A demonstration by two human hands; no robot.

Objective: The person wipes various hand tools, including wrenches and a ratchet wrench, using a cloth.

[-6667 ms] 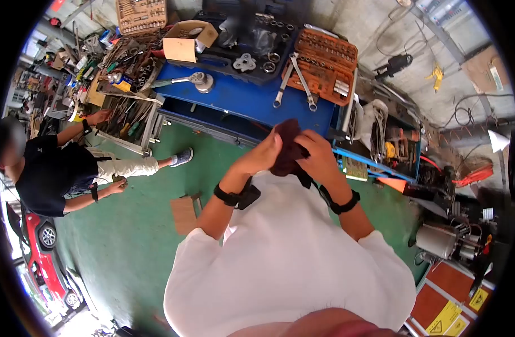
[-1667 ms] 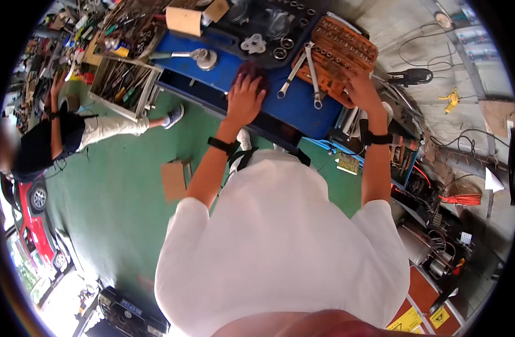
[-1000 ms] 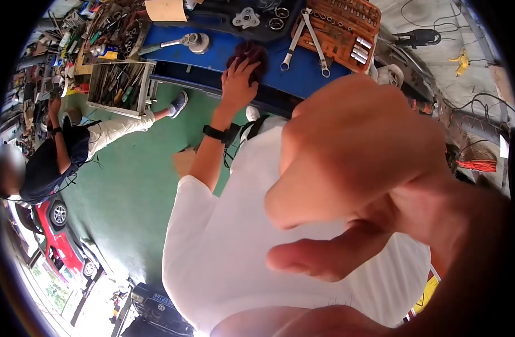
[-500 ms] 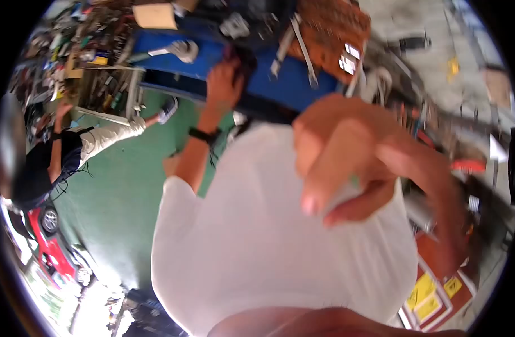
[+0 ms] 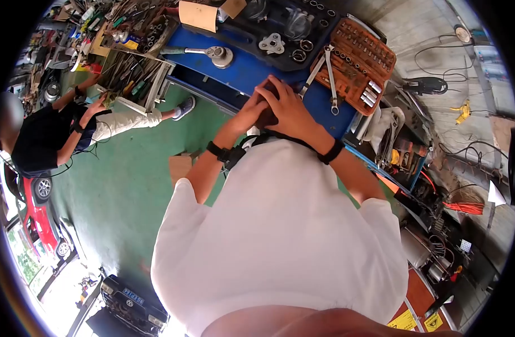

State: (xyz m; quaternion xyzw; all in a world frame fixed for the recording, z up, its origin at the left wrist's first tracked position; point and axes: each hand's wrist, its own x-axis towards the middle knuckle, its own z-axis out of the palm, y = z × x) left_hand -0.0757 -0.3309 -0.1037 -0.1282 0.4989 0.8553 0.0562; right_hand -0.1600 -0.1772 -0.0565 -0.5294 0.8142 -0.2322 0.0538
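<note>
My left hand (image 5: 249, 112) and my right hand (image 5: 294, 109) meet at the near edge of the blue workbench (image 5: 249, 78). Both sets of fingers are bent around a dark maroon cloth (image 5: 267, 118), mostly hidden under them. Left of the hands on the bench lies a ratchet (image 5: 195, 51) with a greenish handle and a large round head. To their right, long wrenches (image 5: 331, 84) lie partly over an orange socket case (image 5: 363, 62). Beyond, a black tool case (image 5: 240, 39) holds a three-lobed metal piece (image 5: 272, 44) and several rings.
A co-worker (image 5: 52, 135) in a dark top stands at the left by a rack heaped with tools (image 5: 134, 73). An open drawer (image 5: 204, 90) juts below the bench. A cardboard box (image 5: 180, 167) sits on the green floor. Cars are behind me; a shelf (image 5: 403, 151) is at the right.
My right hand has come down from in front of the camera to join the left. My left hand has drawn the cloth back toward me, to the bench edge.
</note>
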